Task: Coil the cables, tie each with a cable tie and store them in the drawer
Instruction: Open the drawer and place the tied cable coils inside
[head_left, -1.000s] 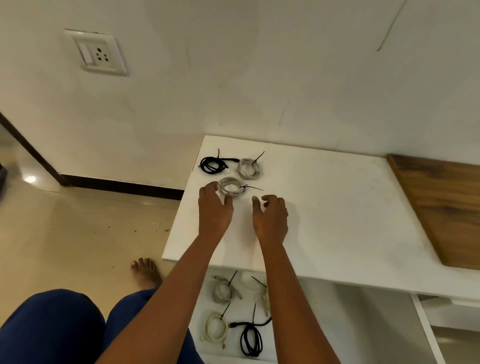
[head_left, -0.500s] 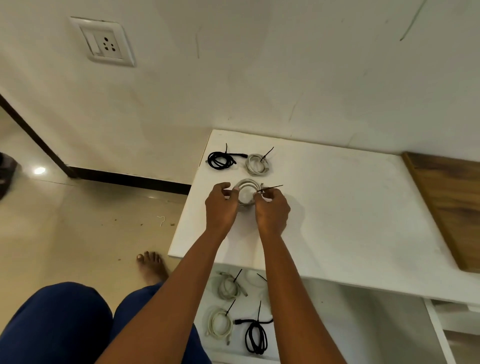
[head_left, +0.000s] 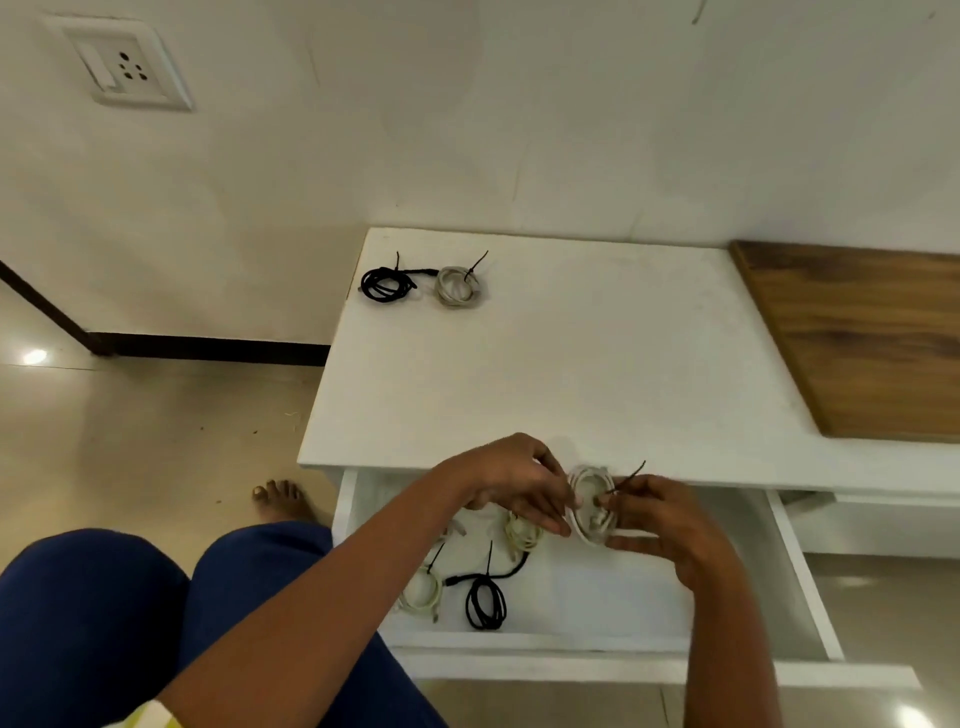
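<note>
Over the open drawer (head_left: 810, 582), both hands, left hand (head_left: 511, 480) and right hand (head_left: 657, 517), pinch a white coil (head_left: 589, 506); lower it flat beside the coils already stored.

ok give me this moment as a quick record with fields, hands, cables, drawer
left hand: holds the left side of the white coil
right hand: holds the right side of the same coil
held item: white coil, tied with a black tie, over the open drawer
drawer: open; inside, a black coil and at least two pale coils
tabletop: a black cable coil beside a grey coil, both tied
wood panel: right end of the top
</note>
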